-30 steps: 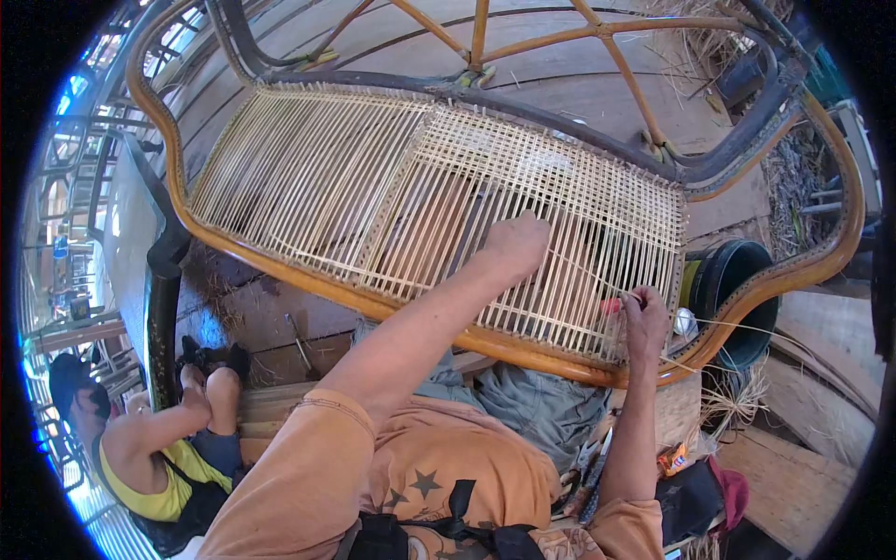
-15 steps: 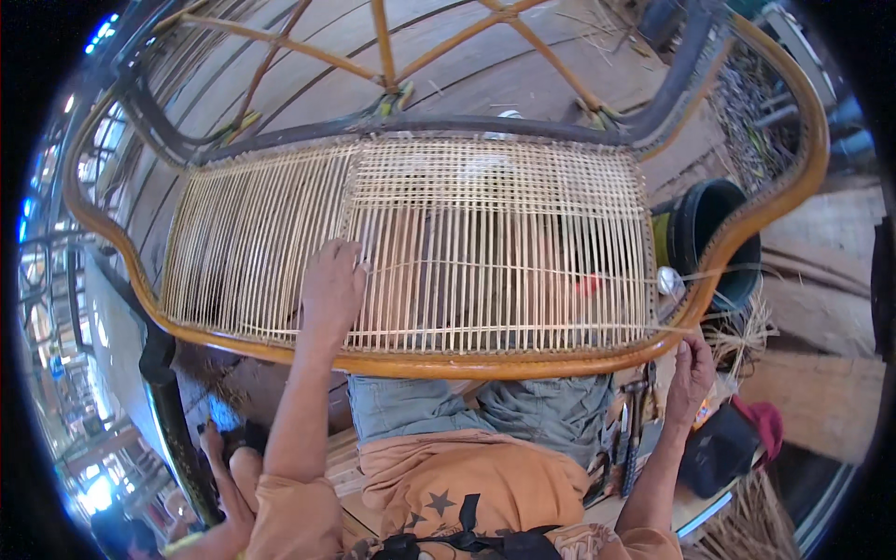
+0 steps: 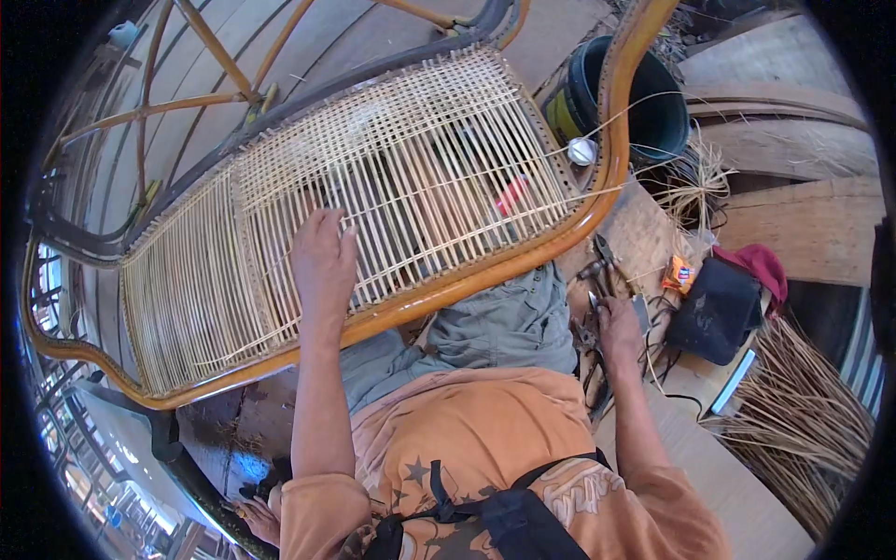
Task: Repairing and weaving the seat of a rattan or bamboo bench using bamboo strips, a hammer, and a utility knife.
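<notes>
A half-woven cane panel (image 3: 420,201) in a curved rattan frame (image 3: 448,285) lies across my lap. Its far right part is a close lattice; nearer me mostly parallel strands show. My left hand (image 3: 325,257) rests on the panel with bent fingers, closed at a thin cane strand (image 3: 467,181) that crosses the others toward the right. Off the panel, my right hand (image 3: 620,329) is down among hand tools on the board to my right, next to pliers (image 3: 607,252) and a grey flat piece (image 3: 640,314). Its fingertips are partly hidden there.
A dark bucket (image 3: 658,112) stands beyond the right side of the frame, near a small white round object (image 3: 581,151). Right of my hand lie an orange packet (image 3: 679,273), a black pouch (image 3: 714,310), a dark red cloth (image 3: 752,271) and bundled cane strips (image 3: 793,401). Another person's hand (image 3: 257,516) shows at lower left.
My right hand has left the strand ends by the frame's right edge and moved down to the tools. The view has turned rightward; my left hand stays on the panel.
</notes>
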A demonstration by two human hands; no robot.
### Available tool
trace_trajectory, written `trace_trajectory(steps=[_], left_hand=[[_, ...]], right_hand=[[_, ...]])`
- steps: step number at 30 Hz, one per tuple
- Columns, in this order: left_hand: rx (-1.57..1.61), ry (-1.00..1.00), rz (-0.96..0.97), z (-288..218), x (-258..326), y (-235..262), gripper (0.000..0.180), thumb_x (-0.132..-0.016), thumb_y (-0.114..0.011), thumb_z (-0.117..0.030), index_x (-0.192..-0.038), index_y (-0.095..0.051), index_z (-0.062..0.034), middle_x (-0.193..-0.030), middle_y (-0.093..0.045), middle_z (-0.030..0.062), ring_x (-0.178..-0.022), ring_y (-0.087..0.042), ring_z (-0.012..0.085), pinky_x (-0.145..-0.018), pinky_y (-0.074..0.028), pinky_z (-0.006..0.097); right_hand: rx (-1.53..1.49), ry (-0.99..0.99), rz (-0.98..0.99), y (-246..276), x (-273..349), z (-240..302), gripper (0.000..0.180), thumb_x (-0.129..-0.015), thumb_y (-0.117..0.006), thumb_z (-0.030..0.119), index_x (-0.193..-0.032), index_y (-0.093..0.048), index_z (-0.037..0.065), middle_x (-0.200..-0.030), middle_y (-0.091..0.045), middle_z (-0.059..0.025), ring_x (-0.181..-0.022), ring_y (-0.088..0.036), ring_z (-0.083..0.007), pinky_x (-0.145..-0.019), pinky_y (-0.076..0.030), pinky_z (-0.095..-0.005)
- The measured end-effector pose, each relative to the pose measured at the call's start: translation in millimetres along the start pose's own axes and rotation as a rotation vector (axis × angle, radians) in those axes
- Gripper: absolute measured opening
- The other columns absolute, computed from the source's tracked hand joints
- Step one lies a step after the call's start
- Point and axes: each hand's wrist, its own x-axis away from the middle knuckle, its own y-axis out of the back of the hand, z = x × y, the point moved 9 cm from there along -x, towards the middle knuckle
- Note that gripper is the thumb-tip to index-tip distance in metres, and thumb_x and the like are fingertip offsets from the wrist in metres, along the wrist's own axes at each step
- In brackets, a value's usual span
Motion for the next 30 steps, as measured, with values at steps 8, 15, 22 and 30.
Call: trace_trajectory(steps=[8, 15, 22, 30], left_hand=[[-0.187, -0.072, 0.025, -15.9, -48.6, -38.2, 0.038, -0.083, -0.061, -0.022, -0.115, -0.057, -0.0031, -0.122, -0.053, 0.0139, -0.116, -0.048, 0.0339, -0.096, -0.04, 0.048], [-0.159, -0.082, -0.049, -4.1, -54.9, -33.1, 0.04, -0.085, -0.061, -0.023, -0.121, -0.055, -0.0079, -0.125, -0.046, 0.0111, -0.123, -0.039, 0.0322, -0.101, -0.033, 0.049], [-0.113, -0.066, -0.055, -2.8, -59.6, -40.7, 0.04, -0.082, -0.064, -0.025, -0.118, -0.057, -0.0087, -0.125, -0.047, 0.0118, -0.123, -0.038, 0.0361, -0.098, -0.031, 0.051], [-0.09, -0.008, -0.006, -2.9, -63.7, -43.3, 0.039, -0.08, -0.064, -0.02, -0.118, -0.061, -0.015, -0.127, -0.045, 0.0104, -0.123, -0.036, 0.0359, -0.099, -0.03, 0.051]], right_hand=[[-0.026, 0.242, -0.213, -18.1, 15.1, 0.9, 0.012, -0.082, -0.056, 0.008, -0.091, -0.06, 0.001, -0.088, -0.056, -0.0182, -0.085, -0.052, -0.036, -0.077, -0.043, -0.0451], [-1.101, -0.014, -0.132, 116.4, -46.9, 110.3, 0.022, -0.098, -0.047, 0.017, -0.11, -0.057, 0.002, -0.091, -0.06, -0.0049, -0.072, -0.057, -0.0133, -0.066, -0.048, -0.0245], [-0.887, 0.241, 0.746, 36.8, -76.5, 351.5, 0.024, -0.095, -0.054, 0.027, -0.093, -0.056, 0.003, -0.062, -0.053, -0.0015, -0.044, -0.051, -0.011, -0.042, -0.039, -0.0241], [-0.752, 0.239, 0.838, -19.3, -135.2, 398.4, 0.028, -0.092, -0.058, 0.028, -0.078, -0.054, 0.005, -0.062, -0.054, -0.0029, -0.046, -0.052, -0.0116, -0.043, -0.044, -0.0249]])
